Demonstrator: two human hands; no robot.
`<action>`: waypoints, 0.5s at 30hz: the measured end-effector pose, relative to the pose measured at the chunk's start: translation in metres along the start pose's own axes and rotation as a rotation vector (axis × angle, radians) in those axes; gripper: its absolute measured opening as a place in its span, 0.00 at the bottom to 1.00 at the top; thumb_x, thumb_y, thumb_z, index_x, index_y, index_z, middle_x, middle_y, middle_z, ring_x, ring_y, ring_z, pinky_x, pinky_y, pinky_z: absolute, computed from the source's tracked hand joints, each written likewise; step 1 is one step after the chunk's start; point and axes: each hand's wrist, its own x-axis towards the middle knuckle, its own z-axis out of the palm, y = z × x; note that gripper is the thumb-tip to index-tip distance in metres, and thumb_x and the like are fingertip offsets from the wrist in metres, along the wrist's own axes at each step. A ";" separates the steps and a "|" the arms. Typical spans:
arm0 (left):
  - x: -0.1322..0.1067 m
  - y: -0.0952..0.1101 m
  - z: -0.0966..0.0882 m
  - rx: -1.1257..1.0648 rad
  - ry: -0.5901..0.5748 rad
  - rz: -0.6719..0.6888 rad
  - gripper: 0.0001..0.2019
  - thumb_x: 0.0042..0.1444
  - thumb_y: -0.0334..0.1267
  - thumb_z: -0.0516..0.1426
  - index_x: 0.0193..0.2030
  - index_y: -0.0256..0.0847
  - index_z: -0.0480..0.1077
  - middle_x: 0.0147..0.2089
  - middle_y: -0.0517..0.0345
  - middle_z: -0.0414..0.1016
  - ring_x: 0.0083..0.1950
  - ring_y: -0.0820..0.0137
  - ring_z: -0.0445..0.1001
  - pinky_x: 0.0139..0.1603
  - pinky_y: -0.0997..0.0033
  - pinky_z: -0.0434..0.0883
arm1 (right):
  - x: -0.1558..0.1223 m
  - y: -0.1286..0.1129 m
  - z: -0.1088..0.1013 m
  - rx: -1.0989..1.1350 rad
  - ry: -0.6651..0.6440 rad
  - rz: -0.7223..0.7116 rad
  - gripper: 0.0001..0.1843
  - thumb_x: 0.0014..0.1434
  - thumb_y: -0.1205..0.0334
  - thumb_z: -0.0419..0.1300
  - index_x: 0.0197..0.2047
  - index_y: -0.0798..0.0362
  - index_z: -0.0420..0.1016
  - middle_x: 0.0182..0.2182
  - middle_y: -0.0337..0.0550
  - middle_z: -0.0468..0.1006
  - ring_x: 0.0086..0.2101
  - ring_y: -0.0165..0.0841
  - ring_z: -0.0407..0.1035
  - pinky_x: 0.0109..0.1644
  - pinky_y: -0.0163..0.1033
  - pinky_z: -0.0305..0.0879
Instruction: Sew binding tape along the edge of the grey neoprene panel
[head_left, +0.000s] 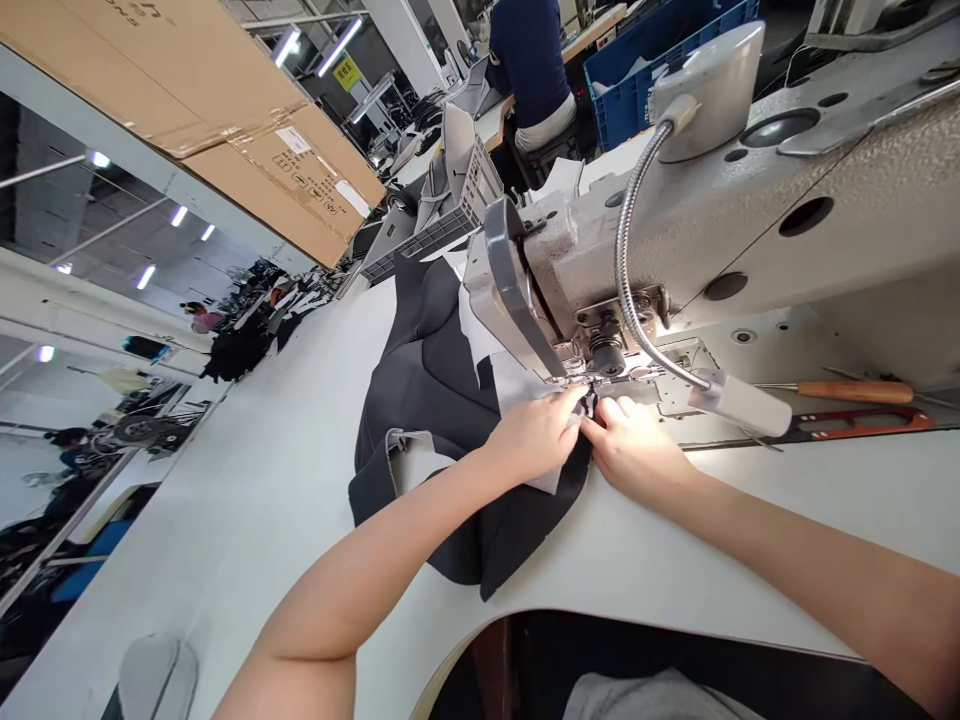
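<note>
The black fabric piece (397, 390) is laid in loose folds on the white table (262, 490), to the left of the sewing machine (712, 250), with its worked edge brought to the presser foot area (591, 382). Grey lining (517, 385) is seen along part of the piece, beside the machine head. The left hand (534, 435) is rested on the cloth, its thumb and fingers drawn narrow on the edge; the right hand (630, 445) is set close by on the other side, fingers curled, with the same edge held at the fingertips. How much cloth is caught under each fingertip cannot be told. The material is judged light, soft and somewhat thick, readily bent but unlikely to be damaged by normal handling; slip on the smooth table is to be expected, and drag from the loose bulk may be felt at the edge. Hold is best taken at the layered edge, just ahead of the presser foot area, with the layers pinched flat together and fingertips kept clear of the needle zone.
</note>
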 end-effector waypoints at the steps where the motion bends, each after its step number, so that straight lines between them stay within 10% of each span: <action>1: 0.000 0.001 0.002 0.007 -0.031 0.012 0.24 0.61 0.34 0.48 0.65 0.39 0.58 0.56 0.50 0.71 0.55 0.62 0.71 0.54 0.65 0.70 | -0.001 -0.001 -0.001 -0.017 -0.004 -0.002 0.08 0.57 0.70 0.54 0.32 0.54 0.74 0.31 0.49 0.66 0.33 0.40 0.58 0.34 0.41 0.50; 8: -0.002 0.011 0.013 0.119 -0.131 -0.056 0.25 0.60 0.33 0.49 0.64 0.34 0.60 0.48 0.45 0.72 0.45 0.59 0.75 0.45 0.63 0.74 | -0.025 -0.015 -0.016 -0.153 0.059 -0.194 0.09 0.56 0.73 0.54 0.35 0.56 0.74 0.29 0.49 0.67 0.31 0.39 0.60 0.33 0.43 0.55; 15: 0.002 0.007 0.013 0.016 -0.111 -0.069 0.19 0.63 0.30 0.47 0.58 0.36 0.69 0.45 0.49 0.73 0.46 0.63 0.74 0.50 0.67 0.71 | -0.034 -0.037 -0.005 -0.154 0.175 -0.414 0.16 0.55 0.74 0.52 0.43 0.68 0.76 0.44 0.63 0.76 0.47 0.47 0.69 0.54 0.50 0.64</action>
